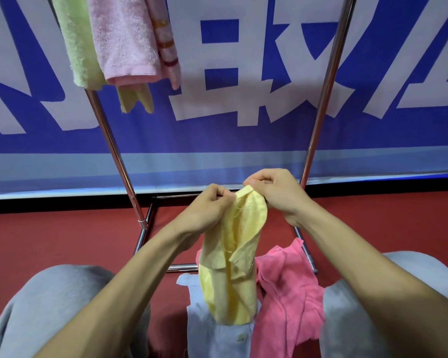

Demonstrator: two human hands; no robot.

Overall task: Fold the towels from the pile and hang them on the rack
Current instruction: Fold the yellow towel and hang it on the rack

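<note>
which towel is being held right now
The yellow towel, pinched at its top by left hand and right hand; the pink towel and blue cloth lie below.

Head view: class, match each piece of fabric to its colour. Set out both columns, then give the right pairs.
Column 1
1. held towel, pinched by left hand and right hand
2. front towel on the rack
3. lying towel, right of the held one
4. bottom cloth, beneath the held one

Column 2
A. bright pink
B. light blue
C. yellow
D. pale pink

Pairs: 1-C, 2-D, 3-A, 4-B
</note>
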